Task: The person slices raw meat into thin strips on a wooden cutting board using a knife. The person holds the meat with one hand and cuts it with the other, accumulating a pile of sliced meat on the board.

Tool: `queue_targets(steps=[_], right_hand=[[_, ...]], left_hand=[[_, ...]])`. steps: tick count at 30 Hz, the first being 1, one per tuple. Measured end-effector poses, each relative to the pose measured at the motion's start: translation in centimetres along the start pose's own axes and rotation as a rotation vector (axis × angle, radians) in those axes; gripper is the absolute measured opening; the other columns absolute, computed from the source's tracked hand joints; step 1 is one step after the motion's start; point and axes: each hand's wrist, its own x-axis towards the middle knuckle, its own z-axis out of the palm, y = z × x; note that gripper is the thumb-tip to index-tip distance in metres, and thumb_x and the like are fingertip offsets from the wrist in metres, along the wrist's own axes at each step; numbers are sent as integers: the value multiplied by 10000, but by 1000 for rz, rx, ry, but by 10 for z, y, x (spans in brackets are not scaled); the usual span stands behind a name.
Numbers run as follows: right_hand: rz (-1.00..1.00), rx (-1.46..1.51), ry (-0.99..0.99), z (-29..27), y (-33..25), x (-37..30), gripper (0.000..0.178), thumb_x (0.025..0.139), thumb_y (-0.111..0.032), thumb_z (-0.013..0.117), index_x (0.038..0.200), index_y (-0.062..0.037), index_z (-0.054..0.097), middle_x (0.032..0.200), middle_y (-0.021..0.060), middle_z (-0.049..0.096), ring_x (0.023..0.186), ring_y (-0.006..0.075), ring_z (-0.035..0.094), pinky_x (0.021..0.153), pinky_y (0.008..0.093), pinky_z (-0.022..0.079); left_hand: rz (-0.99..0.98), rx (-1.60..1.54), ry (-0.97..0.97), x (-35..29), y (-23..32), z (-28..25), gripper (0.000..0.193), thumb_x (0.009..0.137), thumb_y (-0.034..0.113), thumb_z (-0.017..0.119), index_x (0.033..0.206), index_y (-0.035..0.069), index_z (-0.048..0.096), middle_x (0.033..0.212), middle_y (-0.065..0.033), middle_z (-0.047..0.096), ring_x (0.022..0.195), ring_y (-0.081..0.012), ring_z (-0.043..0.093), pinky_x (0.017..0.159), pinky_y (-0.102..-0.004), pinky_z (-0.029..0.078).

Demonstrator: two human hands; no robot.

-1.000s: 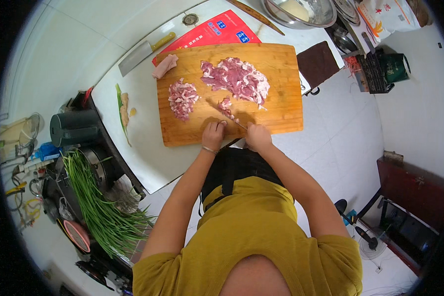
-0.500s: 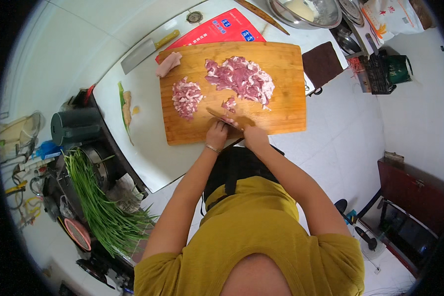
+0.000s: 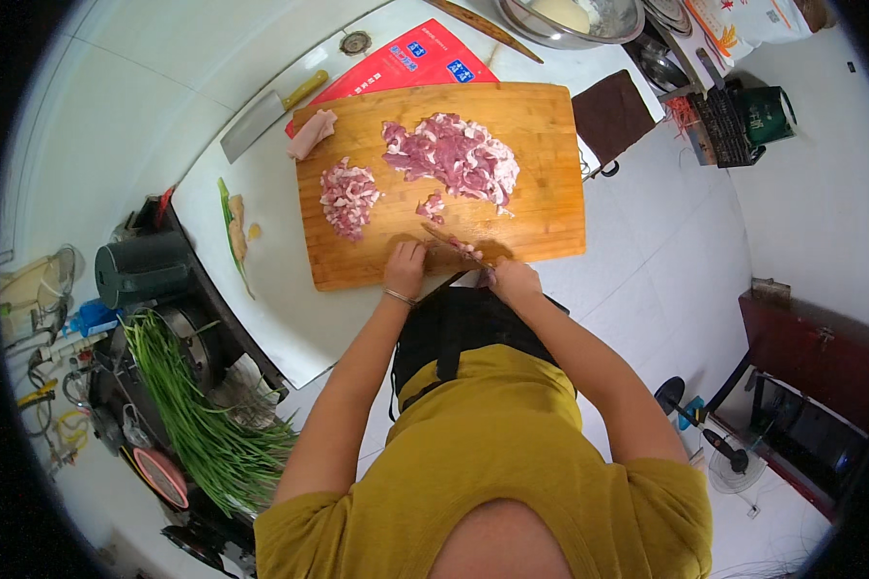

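My right hand (image 3: 516,282) is closed round the handle of a kitchen knife (image 3: 441,234) near the front edge of a wooden cutting board (image 3: 550,203). Its blade slants away to the left, with small meat bits (image 3: 468,252) along it. My left hand (image 3: 406,267) rests at the board's front edge, left of the knife, fingers bent and slightly apart with nothing visible in them. Just beyond the blade lies a little cluster of cut meat (image 3: 432,206). Diced meat (image 3: 349,197) is heaped at the left, sliced meat (image 3: 451,157) at the centre, and a pale pink piece (image 3: 312,134) at the far left corner.
A cleaver (image 3: 266,116) lies left of the board, by a red sheet (image 3: 406,63). Ginger (image 3: 237,230) and a green onion (image 3: 229,214) are on the white counter (image 3: 285,318). A steel bowl (image 3: 574,37) with dough stands at the back; long green leaves (image 3: 198,415) are heaped at left.
My left hand has moved left, away from the knife. My right hand has shifted slightly right and nearer with the knife, and meat bits now show along the blade. The whole view has shifted slightly.
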Motion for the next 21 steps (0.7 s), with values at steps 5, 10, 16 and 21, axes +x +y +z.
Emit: queue_targets(steps=[5,10,16,21], right_hand=[[-57,-36,44,-4,-22,16,205,808,-182,545,945,-33,578,866,179,647,826,333,647,697,419,523],[-153,12,120,-2,-50,32,192,783,-170,563,923,-38,560,814,184,639,794,360,635,668,438,512],[-149,193,172,-27,-10,6,183,790,-169,566,897,-24,534,740,242,609,749,408,605,658,499,483],[-141,378,206,-20,7,7,287,789,-207,607,969,9,551,752,281,588,762,438,580,673,480,472]], left_hand=[[56,30,-33,1,-4,9,174,698,31,568,873,37,573,891,-128,550,808,-307,538,728,-374,467],[-37,129,-19,1,-5,0,149,728,46,551,877,43,561,886,-139,544,813,-323,533,734,-392,459],[-241,11,-53,23,-15,-16,184,785,127,535,953,52,540,915,-165,543,856,-340,533,718,-448,453],[-279,-28,-272,56,5,-21,272,776,221,574,1000,71,542,972,-162,537,874,-340,538,720,-445,460]])
